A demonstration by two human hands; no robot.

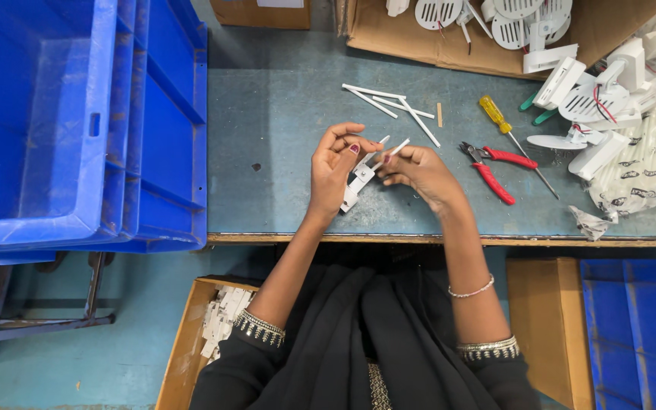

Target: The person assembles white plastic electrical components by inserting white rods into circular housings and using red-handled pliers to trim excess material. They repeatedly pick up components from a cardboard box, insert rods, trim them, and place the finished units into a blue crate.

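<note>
My left hand holds a small white plastic bracket just above the grey-blue worktable. My right hand pinches a thin white stick whose lower end meets the bracket's top end. A second thin white stick pokes out beside it, between the two hands. Both hands are close together near the table's front edge.
Several loose white sticks lie behind the hands. Red-handled pliers and a yellow-handled screwdriver rest to the right, near a pile of white plastic parts. Stacked blue crates stand at left. A cardboard box of white parts sits below.
</note>
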